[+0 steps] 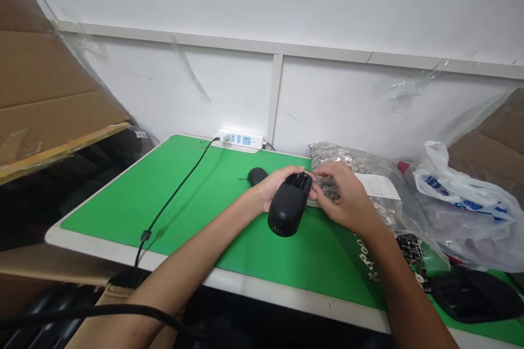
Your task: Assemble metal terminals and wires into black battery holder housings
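My left hand (271, 188) is closed around a black rounded plastic housing (287, 211), held tilted above the green table. An open recess shows at the housing's far end, and a row of tiny marks lies along its near end. My right hand (341, 193) is at that far end, its thumb and fingers pinched. A thin dark sliver shows by its fingertips, too small to name. Behind my left wrist, a second black rounded piece (257, 176) lies on the table with a thin pin-like bit jutting leftward.
A clear bag of small metal parts (380, 174) stands at right, with loose metal pieces (411, 253) before it. Nearby are a white plastic bag (462, 191) and a black hollow part (477, 294). A power strip (245, 140) and black cable (178, 188) cross the green table (123, 212).
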Motion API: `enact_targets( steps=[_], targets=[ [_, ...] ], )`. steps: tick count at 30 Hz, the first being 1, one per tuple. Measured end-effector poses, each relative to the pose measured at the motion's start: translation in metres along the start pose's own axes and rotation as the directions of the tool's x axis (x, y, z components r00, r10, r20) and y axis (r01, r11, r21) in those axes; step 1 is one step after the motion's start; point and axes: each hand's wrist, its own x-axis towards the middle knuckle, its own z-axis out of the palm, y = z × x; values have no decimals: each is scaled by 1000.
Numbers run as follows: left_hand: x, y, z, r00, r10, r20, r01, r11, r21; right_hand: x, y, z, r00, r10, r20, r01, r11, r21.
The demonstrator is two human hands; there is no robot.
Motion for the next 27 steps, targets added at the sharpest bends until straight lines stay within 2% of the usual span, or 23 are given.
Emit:
enact_targets(
  steps=[2,4,8,16,27],
  targets=[
    [-2,4,-3,998,-59,19,58,996,74,-1,1,1,998,-69,0,68,993,-97],
    [-5,8,-4,998,-61,-7,61,988,139,-1,1,4,994,-107,28,110,983,-148],
    [-9,11,-4,996,-15,-83,32,977,212,-3,3,8,992,-85,90,93,992,-88],
    [-14,11,-1,997,-65,-45,75,959,274,-2,1,9,984,-41,172,57,994,-91],
    [-16,9,2,997,-46,-59,62,948,312,-3,0,11,979,-120,165,140,983,-117]
  ],
)
